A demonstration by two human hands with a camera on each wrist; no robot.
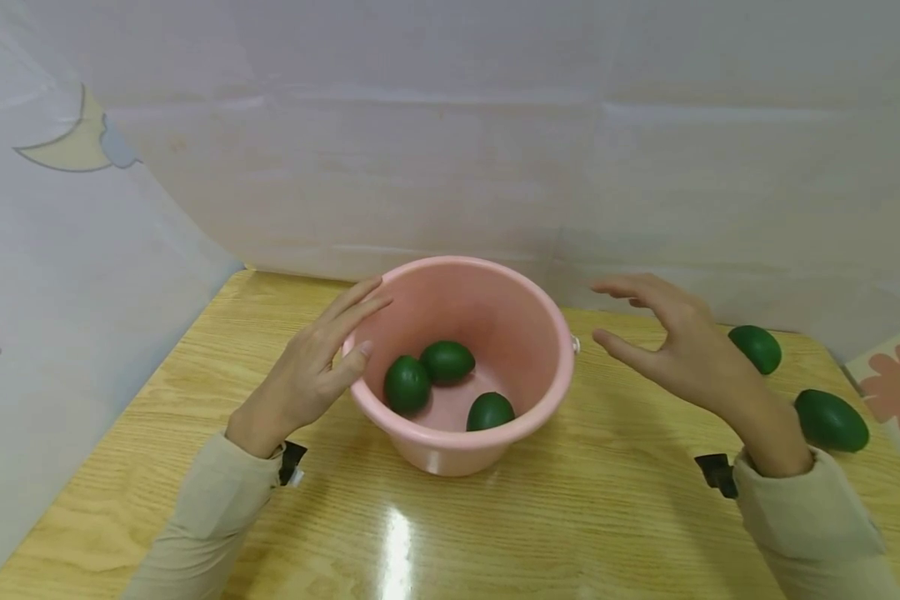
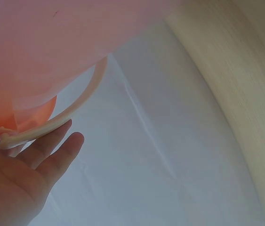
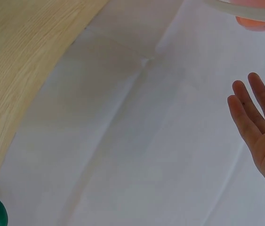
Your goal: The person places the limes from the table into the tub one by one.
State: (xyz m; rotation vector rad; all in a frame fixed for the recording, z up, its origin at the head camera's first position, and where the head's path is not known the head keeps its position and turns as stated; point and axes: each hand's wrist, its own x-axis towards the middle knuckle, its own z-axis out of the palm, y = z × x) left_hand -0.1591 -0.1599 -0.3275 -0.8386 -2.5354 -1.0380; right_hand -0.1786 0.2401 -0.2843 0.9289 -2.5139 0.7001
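Observation:
A pink bucket [image 1: 457, 304] stands upright on the wooden table, with three dark green, egg-shaped fruits [image 1: 448, 362] lying inside it. My left hand [image 1: 300, 379] is at the bucket's left rim, fingers extended and thumb tip over the edge. In the left wrist view, its fingers lie right at the bucket's pale curved handle [image 2: 71, 111]. To the right of the bucket, my right hand [image 1: 678, 342] hovers apart from it, fingers stretched toward the rim and nothing in the grasp. The right wrist view shows its palm and spread fingers.
Two more green fruits lie at the table's right side, one farther back [image 1: 755, 348] and one nearer [image 1: 831, 421], behind the right forearm. A pale cloth backdrop [image 1: 435, 183] hangs behind the table [image 1: 570, 533]. A black strap piece sits at each wrist.

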